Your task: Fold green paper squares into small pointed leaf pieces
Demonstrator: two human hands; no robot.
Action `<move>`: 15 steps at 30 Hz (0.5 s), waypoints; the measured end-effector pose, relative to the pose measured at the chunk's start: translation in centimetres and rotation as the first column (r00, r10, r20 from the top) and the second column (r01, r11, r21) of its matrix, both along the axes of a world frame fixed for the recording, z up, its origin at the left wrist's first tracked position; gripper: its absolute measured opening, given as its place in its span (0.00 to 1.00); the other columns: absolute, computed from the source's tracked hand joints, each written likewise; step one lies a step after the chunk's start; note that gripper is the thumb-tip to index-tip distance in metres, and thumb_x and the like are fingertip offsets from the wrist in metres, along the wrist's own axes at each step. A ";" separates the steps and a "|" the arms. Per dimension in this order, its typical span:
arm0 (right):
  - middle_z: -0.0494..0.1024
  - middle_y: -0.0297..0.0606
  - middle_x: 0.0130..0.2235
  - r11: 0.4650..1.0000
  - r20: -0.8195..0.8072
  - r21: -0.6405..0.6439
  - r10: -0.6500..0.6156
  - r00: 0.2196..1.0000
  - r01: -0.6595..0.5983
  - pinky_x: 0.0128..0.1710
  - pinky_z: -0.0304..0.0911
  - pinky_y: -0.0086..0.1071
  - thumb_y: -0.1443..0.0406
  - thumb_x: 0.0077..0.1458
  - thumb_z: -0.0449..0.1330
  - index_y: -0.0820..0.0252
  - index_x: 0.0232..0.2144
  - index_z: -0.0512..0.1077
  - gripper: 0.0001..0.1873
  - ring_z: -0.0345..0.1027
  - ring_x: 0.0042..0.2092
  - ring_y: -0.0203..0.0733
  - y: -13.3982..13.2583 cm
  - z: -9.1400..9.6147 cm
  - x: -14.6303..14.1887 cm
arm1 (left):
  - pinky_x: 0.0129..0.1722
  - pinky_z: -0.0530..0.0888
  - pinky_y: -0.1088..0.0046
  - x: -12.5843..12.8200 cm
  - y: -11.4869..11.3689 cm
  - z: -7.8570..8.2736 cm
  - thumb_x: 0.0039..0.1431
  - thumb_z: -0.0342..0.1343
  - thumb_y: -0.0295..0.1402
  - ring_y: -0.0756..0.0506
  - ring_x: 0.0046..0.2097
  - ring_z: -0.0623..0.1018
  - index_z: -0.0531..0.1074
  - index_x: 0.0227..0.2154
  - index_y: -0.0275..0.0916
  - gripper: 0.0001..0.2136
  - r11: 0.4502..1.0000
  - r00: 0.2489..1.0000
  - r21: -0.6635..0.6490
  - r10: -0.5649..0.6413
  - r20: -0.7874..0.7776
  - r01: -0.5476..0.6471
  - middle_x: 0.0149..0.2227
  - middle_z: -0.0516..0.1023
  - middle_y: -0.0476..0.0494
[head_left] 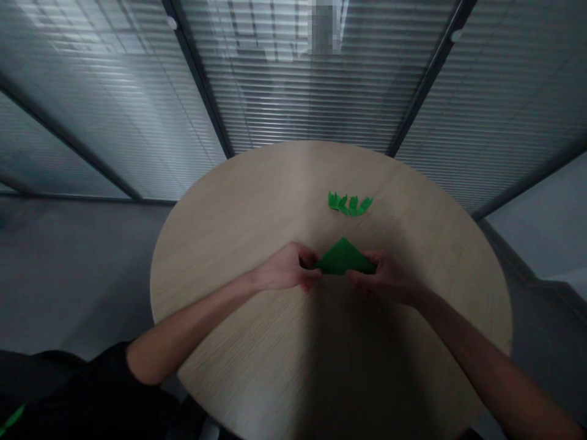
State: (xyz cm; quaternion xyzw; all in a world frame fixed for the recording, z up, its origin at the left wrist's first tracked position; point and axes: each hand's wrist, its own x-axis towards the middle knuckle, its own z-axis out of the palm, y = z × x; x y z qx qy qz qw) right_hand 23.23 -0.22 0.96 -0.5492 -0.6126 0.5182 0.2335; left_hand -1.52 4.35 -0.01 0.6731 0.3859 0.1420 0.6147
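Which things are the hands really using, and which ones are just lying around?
Being used:
green paper triangle, pinched by the left hand and the right hand

Just lying around:
row of small green paper pieces
round wooden table
window blinds

A round pale-wood table (238, 195) stands on grey flooring (68, 275) before glass walls (513, 122) (fitted with slatted blinds (293, 91)).
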 end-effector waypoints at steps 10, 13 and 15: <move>0.73 0.32 0.21 1.000 0.038 -0.006 -0.029 0.999 0.029 0.19 0.56 0.25 0.54 0.48 0.67 0.60 0.25 0.73 0.15 0.64 0.21 0.33 0.3 -0.2 0.9 | 0.26 0.75 0.78 -1.1 0.9 0.6 0.54 0.60 0.32 0.51 0.25 0.77 0.72 0.23 0.36 0.07 0.998 0.997 -0.023 -0.057 -0.043 0.056 0.22 0.74 0.50; 0.74 0.33 0.21 0.998 0.030 0.001 -0.057 0.998 0.057 0.20 0.59 0.26 0.54 0.47 0.67 0.59 0.24 0.73 0.15 0.65 0.21 0.34 0.5 -0.4 1.2 | 0.27 0.75 0.78 -1.7 1.4 0.6 0.54 0.61 0.32 0.51 0.26 0.77 0.73 0.24 0.36 0.07 0.999 0.997 -0.014 -0.048 -0.056 0.048 0.23 0.75 0.51; 0.74 0.33 0.21 0.998 0.026 -0.001 -0.068 0.997 0.068 0.20 0.60 0.27 0.54 0.46 0.68 0.59 0.23 0.72 0.15 0.65 0.21 0.34 0.7 -0.5 1.4 | 0.28 0.77 0.78 -2.0 1.7 0.6 0.55 0.61 0.33 0.52 0.26 0.77 0.74 0.27 0.36 0.06 0.999 0.999 -0.021 -0.029 -0.034 0.028 0.25 0.75 0.51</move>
